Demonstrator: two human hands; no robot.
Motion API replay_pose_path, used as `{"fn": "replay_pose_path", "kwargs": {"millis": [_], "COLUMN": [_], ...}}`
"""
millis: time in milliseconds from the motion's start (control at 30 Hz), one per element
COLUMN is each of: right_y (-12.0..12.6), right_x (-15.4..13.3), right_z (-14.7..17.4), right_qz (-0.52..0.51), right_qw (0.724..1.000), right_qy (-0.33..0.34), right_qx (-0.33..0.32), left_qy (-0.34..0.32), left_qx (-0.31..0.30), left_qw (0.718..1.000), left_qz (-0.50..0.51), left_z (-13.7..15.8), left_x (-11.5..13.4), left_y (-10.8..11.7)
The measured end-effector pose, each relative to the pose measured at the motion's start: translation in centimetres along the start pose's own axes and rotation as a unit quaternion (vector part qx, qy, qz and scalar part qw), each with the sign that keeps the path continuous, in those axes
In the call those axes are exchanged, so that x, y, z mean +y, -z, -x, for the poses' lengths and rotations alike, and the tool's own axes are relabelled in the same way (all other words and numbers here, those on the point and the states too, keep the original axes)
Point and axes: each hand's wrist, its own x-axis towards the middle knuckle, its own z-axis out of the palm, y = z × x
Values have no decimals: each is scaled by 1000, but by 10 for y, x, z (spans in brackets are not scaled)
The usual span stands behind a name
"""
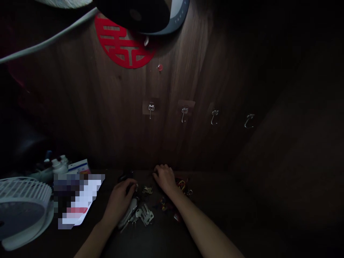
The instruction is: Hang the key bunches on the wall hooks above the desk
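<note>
My left hand [124, 190] is at the left of a loose group of keys, its fingers curled inward. Something small and pale shows at its fingertips, too dim to name. A dark rounded object [125, 176] lies just beyond that hand. Below it are a silver folding tool [131, 211] and a bunch of keys [146, 215]. Some brass-coloured keys [147, 190] lie between the hands. My right hand [165, 176] rests near the back wall, fingers bent downward and slightly apart, tips partly hidden. Beside its wrist are colourful key trinkets [181, 184] and a metal ring [190, 192].
Metal hooks [184, 111] line the wooden wall, below a red paper-cut [129, 53] and a red pushpin [160, 67]. A dark round object [150, 18] overhangs at the top. At left stand a white fan [24, 208], white bottles [59, 166] and a blurred-out item [88, 197].
</note>
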Motion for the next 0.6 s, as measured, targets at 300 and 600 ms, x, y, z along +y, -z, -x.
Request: {"fn": "replay_pose_path", "kwargs": {"millis": [300,600], "right_y": [8,39], "right_x": [6,-14], "right_z": [16,42], "right_qz": [-111,-506], "right_qw": [994,862], "right_qy": [19,-27], "right_qx": [-12,-16], "left_qy": [-11,-72], "left_qx": [-10,27], "left_qw": [1000,997], "left_qz": [6,26], "left_z": [0,9], "left_x": [-1,15], "left_y": [-3,-5]}}
